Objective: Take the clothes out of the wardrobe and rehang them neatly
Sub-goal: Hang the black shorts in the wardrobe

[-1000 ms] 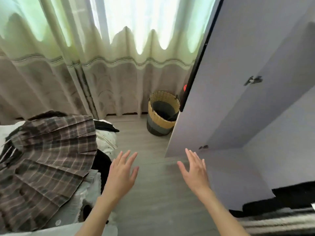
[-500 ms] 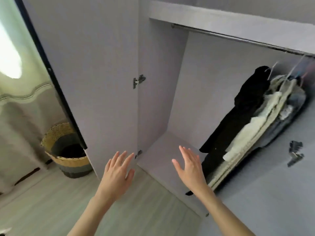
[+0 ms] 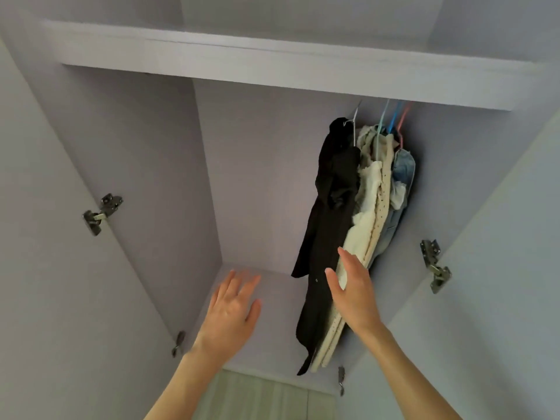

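Observation:
An open grey wardrobe (image 3: 157,165) fills the view. Bunched at its right side hang a long black garment (image 3: 330,207), cream clothes (image 3: 371,204) and a blue denim piece (image 3: 401,174), on white, blue and pink hangers (image 3: 391,122) whose hooks vanish behind the shelf. My right hand (image 3: 353,291) is raised with straight fingers in front of the lower part of the black and cream clothes, holding nothing. My left hand (image 3: 231,310) is raised too, fingers spread, before the wardrobe's bare floor.
A shelf board (image 3: 272,65) runs across the top and hides the rail. Both doors stand open, with metal hinges on the left (image 3: 101,212) and on the right (image 3: 435,265). The left half of the wardrobe holds no clothes. Pale wooden floor (image 3: 272,398) shows below.
My view has swung right, from the curtain, the basket and the clothes on the bed to the wardrobe's inside. Both hands stayed raised, and the right one now reaches the hanging clothes.

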`<state>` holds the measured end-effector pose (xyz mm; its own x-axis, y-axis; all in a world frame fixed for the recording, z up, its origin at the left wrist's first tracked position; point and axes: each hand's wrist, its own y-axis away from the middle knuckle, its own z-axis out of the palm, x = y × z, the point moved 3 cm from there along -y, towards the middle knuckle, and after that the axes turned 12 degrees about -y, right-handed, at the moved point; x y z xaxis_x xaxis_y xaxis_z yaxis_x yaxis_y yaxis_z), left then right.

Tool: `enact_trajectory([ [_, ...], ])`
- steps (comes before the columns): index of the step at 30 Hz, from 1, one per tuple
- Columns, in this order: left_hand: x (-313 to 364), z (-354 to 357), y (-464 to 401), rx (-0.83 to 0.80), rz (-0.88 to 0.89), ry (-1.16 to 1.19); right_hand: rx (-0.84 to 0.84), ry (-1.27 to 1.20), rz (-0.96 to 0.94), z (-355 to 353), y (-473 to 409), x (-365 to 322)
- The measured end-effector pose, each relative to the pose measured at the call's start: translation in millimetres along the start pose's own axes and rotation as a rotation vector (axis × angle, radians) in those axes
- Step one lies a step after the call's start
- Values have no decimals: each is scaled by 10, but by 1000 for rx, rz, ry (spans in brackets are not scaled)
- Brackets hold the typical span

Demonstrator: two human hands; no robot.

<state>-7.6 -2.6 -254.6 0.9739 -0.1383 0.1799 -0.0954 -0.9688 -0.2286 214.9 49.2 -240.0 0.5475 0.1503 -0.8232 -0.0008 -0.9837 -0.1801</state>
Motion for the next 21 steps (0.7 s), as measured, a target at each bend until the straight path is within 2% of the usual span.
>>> enact_trajectory([
  [4, 194, 61, -657, 18, 27, 79, 97, 12, -72, -197, -570, 17],
  [9, 639, 73, -1460, -7, 80, 140, 329, 174, -192, -559, -1246, 70],
  [13, 1033, 59, -2078, 41, 139, 182, 304, 411, -223, -711, -1667, 193],
  [17, 1381, -25, -2655, 111, 171, 225, 312, 538, -213, -780, -1863, 289],
  [21, 1497, -23, -2999, 109, 175, 201, 299, 661, -208, -796, -1926, 359],
])
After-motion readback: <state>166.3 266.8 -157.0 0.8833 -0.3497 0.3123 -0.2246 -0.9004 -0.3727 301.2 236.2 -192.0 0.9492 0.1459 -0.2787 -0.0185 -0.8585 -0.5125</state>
